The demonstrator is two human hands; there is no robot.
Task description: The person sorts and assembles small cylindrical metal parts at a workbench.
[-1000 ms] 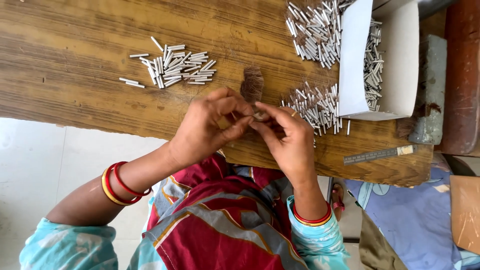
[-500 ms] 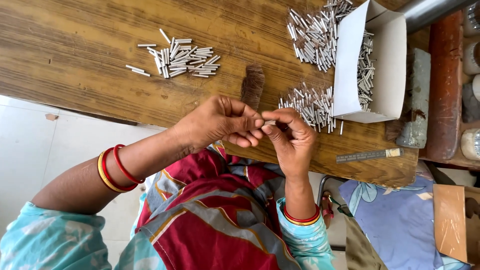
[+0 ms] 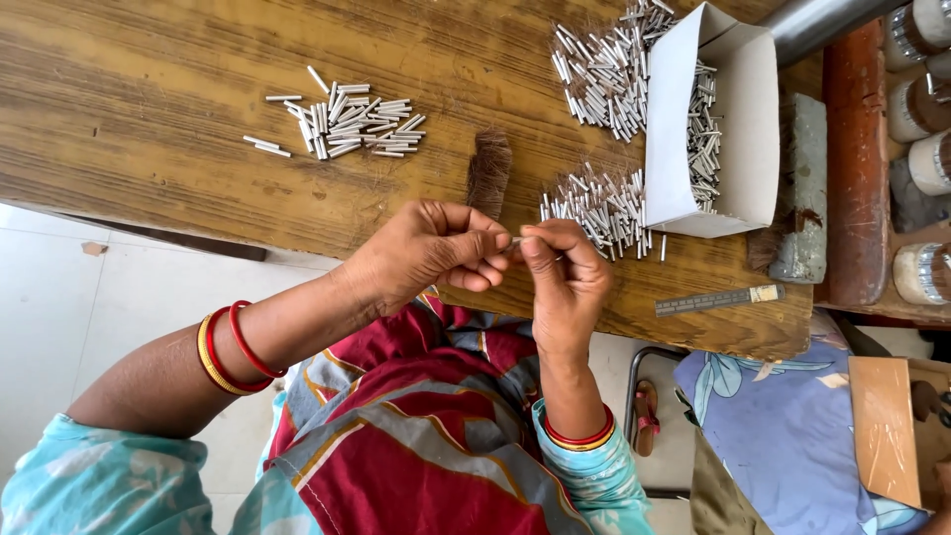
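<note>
Worn wooden table (image 3: 149,159): three heaps small metal tubes (image 3: 347,121), white cardboard box (image 3: 743,129), metal file (image 3: 715,300), brown bristle tuft (image 3: 489,170).

My one head camera looked steeply down from close above, worktop (image 3: 149,149) toward twelve o'clock, lap at six.

**Small metal tube held between two hands**

A thin, silver-grey metal tube (image 3: 516,239) lies roughly level, pinched at either end by the fingers (image 3: 492,244) of the left hand (image 3: 421,253) and those of the right hand (image 3: 565,282). Only a short middle stretch shows. It is held above the near edge of the wooden surface (image 3: 149,149).
</note>
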